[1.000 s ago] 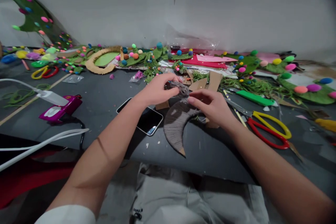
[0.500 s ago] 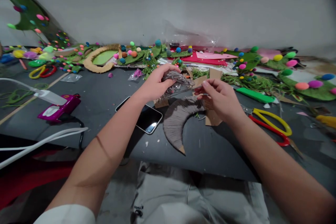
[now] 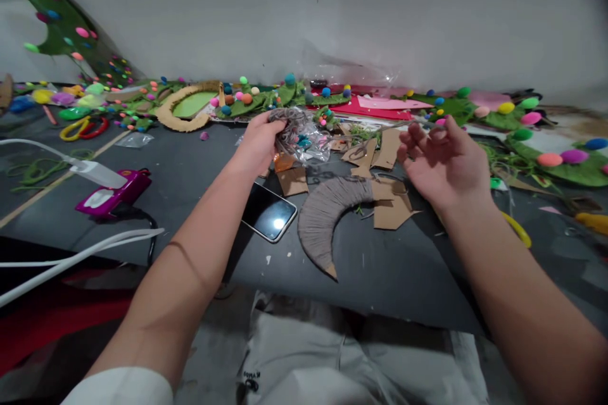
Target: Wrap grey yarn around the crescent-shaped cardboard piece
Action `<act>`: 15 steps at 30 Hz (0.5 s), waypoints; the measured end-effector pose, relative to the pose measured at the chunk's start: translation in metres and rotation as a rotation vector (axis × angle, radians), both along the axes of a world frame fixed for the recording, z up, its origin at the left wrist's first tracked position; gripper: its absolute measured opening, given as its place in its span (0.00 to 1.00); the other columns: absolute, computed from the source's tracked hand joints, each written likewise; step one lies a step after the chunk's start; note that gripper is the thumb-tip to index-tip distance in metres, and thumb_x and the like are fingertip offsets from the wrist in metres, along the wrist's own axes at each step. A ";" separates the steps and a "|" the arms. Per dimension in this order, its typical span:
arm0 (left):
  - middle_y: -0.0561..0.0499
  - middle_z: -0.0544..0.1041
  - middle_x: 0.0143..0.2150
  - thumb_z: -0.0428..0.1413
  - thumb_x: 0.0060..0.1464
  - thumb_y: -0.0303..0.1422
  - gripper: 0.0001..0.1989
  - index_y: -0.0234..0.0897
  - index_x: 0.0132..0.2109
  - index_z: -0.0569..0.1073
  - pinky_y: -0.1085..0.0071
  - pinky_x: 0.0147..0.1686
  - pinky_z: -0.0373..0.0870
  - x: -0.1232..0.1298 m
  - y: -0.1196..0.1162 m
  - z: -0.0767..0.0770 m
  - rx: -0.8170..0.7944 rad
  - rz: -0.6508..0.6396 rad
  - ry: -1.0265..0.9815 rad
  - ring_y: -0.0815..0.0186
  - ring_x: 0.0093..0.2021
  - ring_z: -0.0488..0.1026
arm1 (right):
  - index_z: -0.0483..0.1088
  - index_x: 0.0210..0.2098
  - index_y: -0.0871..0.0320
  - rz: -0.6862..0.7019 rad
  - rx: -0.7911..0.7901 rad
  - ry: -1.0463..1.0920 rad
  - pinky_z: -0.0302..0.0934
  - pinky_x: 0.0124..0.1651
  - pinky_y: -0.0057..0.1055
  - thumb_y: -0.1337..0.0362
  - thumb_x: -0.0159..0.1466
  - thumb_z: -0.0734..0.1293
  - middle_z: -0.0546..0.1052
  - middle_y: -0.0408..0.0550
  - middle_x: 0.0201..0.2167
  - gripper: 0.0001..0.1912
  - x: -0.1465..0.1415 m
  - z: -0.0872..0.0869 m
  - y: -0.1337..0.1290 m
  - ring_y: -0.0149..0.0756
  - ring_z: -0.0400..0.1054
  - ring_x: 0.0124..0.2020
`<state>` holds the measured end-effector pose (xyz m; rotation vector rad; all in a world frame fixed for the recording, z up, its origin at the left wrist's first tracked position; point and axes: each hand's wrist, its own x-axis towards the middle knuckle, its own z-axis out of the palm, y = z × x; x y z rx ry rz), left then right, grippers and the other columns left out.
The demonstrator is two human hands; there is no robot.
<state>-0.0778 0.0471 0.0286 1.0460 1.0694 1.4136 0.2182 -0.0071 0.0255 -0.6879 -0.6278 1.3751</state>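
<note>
A bundle of grey yarn is gripped in my left hand, above the back of the table, beside a clear plastic bag. My right hand is raised to the right, palm turned up and fingers curled, with thumb and forefinger pinched together. A thin grey strand seems to stretch from the bundle towards those fingers. Between my hands lies a cardboard crescent wrapped in grey yarn, its lower tip bare. At its upper end are brown cardboard scraps.
A smartphone lies left of the crescent. At the left are a purple power adapter, white cables and red-and-yellow scissors. Green felt pieces with coloured pompoms line the wall. Yellow scissor handles show partly behind my right forearm.
My right hand has moved right and turned palm up, away from the crescent. My left hand has shifted left with the yarn bundle. The crescent stays in place on the table.
</note>
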 end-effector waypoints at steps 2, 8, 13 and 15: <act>0.50 0.74 0.32 0.52 0.54 0.23 0.06 0.35 0.38 0.71 0.70 0.30 0.74 -0.003 0.003 0.001 -0.028 0.018 -0.043 0.69 0.27 0.72 | 0.65 0.24 0.54 -0.038 0.030 -0.026 0.66 0.49 0.37 0.55 0.68 0.67 0.78 0.48 0.44 0.18 0.010 0.002 0.002 0.37 0.72 0.49; 0.51 0.72 0.30 0.51 0.54 0.29 0.02 0.40 0.34 0.66 0.68 0.34 0.70 -0.049 0.034 -0.012 -0.032 0.162 -0.078 0.68 0.31 0.72 | 0.53 0.24 0.51 -0.141 0.028 -0.457 0.59 0.35 0.36 0.53 0.71 0.61 0.55 0.39 0.21 0.22 0.036 0.008 0.010 0.31 0.51 0.22; 0.54 0.63 0.24 0.50 0.59 0.43 0.14 0.41 0.29 0.58 0.68 0.40 0.63 -0.118 0.065 -0.018 0.100 0.354 0.243 0.68 0.42 0.69 | 0.62 0.24 0.54 -0.256 0.005 -0.517 0.44 0.26 0.34 0.58 0.69 0.67 0.59 0.41 0.23 0.18 0.036 0.006 0.014 0.26 0.49 0.21; 0.54 0.63 0.24 0.48 0.60 0.44 0.15 0.41 0.30 0.58 0.66 0.46 0.62 -0.135 0.072 -0.018 0.120 0.303 0.317 0.68 0.49 0.66 | 0.66 0.25 0.56 -0.307 0.028 -0.516 0.43 0.25 0.33 0.62 0.68 0.67 0.65 0.44 0.26 0.15 0.034 0.007 0.014 0.25 0.54 0.22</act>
